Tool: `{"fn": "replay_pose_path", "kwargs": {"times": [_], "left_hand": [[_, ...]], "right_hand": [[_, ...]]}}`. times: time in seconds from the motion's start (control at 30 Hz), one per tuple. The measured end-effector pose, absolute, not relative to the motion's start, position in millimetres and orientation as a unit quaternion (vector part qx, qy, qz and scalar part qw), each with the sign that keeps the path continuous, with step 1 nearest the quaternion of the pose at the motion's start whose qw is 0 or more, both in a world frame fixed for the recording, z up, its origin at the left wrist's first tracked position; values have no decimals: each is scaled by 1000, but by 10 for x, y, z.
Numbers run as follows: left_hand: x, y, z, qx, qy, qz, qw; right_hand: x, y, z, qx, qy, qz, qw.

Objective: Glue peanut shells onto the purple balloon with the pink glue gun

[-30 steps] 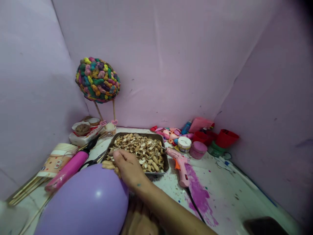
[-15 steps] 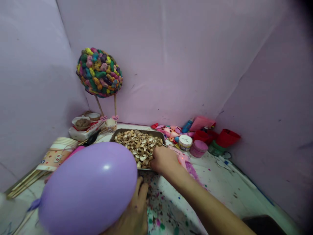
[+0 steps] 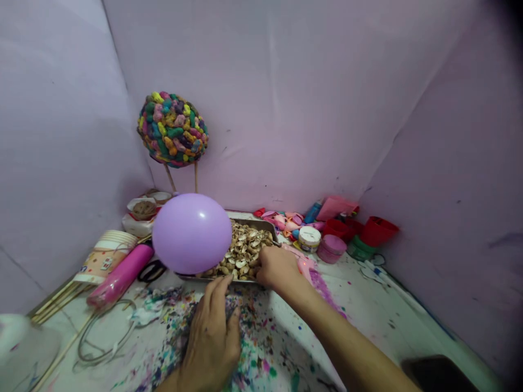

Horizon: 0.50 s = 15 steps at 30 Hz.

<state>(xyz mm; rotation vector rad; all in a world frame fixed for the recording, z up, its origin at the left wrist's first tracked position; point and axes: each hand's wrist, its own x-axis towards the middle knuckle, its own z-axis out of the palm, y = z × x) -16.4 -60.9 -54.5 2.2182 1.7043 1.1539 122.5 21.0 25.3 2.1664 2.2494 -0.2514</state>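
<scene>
A purple inflated balloon [image 3: 192, 233] rests over the left part of a metal tray [image 3: 261, 222] filled with peanut shells [image 3: 245, 250]. My left hand [image 3: 212, 337] lies palm down on the paint-spattered table, fingers stretched out and open, with the fingertips just below the balloon and the tray's near edge. My right hand [image 3: 278, 267] is curled over the tray's near right corner, beside a pink glue gun [image 3: 305, 265] that it partly hides. What its fingers hold is hidden.
A ball covered in painted shells [image 3: 174, 129] stands on sticks at the back left. Paper cups [image 3: 107, 257], a pink tube [image 3: 120, 276] and scissors [image 3: 151, 270] lie to the left. Paint jars [image 3: 308, 239], deflated balloons [image 3: 281, 220] and red cups [image 3: 378, 230] crowd the back right.
The balloon has moved away from me onto the tray and my left hand has let go of it. My right hand went from the tray's left side to its right corner.
</scene>
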Motion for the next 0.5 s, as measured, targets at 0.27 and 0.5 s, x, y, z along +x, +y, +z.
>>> {"fn": "replay_pose_path", "kwargs": {"times": [0.27, 0.5], "left_hand": [[-146, -567, -468, 679, 572, 426, 176], [-113, -551, -413, 600, 551, 478, 328]], "right_hand": [[1417, 163, 179, 666, 691, -173, -222], [1524, 201, -186, 627, 575, -335, -404]]}}
